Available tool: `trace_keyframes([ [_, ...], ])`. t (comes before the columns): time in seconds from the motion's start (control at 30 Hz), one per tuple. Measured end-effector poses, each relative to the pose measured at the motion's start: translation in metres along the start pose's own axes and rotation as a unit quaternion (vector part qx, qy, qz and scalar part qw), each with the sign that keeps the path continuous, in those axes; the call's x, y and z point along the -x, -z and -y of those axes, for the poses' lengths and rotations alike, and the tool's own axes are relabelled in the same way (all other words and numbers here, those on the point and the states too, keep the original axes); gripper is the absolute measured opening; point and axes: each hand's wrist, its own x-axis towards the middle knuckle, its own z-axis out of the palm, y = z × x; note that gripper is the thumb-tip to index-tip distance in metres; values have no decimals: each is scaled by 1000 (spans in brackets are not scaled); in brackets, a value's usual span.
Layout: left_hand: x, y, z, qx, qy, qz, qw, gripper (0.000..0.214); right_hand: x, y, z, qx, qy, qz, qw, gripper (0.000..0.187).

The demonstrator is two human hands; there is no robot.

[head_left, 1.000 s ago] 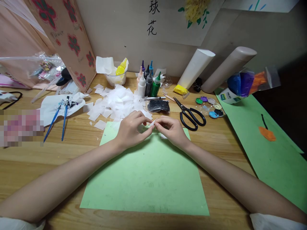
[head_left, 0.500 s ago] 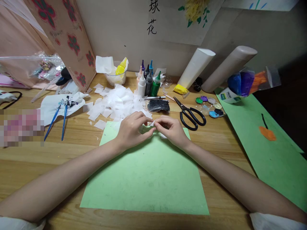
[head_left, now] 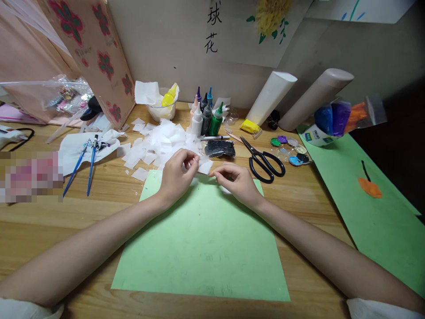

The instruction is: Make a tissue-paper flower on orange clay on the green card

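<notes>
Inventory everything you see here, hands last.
paper scraps: many, white, left of centre
bowl: one, clear, back
small bottles: eight, assorted, seven standing, one in bowl
tissue: one, white, left
brushes: two, blue, on tissue
scissors: one, black, right of centre
flat packet: one, black, centre
small packet: one, yellow, beyond scissors
far packets: several, blue, purple, orange, right
tall containers: two, white, grey, back right
coloured blobs: several, assorted, right of scissors
card sheets: at least two, green, centre and right
stemmed shape: one, orange, right sheet
flowered box: one, pink, back left
wall sheets: two, pale, back
table: one, brown, beneath
left hand: one, bare, by scraps
right hand: one, bare, over centre sheet
</notes>
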Motion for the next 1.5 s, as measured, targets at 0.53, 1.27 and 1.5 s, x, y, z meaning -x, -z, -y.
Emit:
trace_keyframes([
  [0.53,2,1,-4,49,-73,57,994,6,-2,-2,-4,-44,-73,-31,996,23],
  [1.27,2,0,-1,-73,-59,-53,994,24,-3,0,3,-14,-38,-34,999,23],
  [1.5,6,-1,-6,-77,-140,68,985,11,-1,1,3,-27,-28,-1,999,26],
])
